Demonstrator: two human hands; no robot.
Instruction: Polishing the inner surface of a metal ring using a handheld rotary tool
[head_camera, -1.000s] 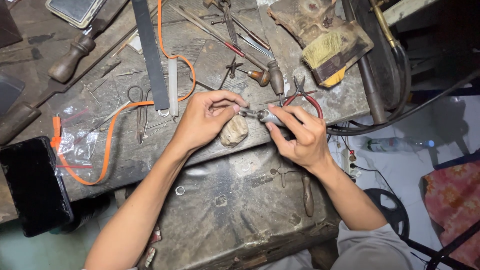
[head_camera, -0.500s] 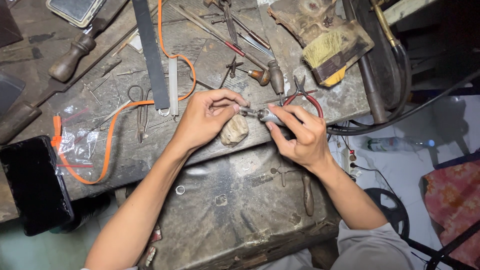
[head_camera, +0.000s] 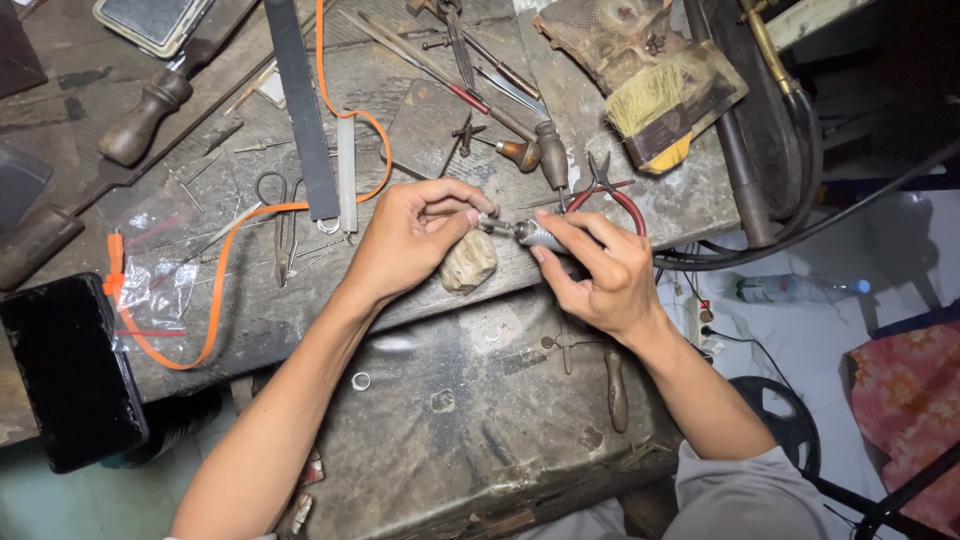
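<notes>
Pliers (head_camera: 612, 192) behind right hand (head_camera: 600, 275), stone (head_camera: 468, 262) under left hand (head_camera: 410, 235)

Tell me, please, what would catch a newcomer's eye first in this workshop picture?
First, the two hands meeting at the middle of the worn wooden bench: the right hand holds a small metal handpiece against something tiny pinched in the left hand. Next, the bright orange cord looping across the bench's left half.
</notes>
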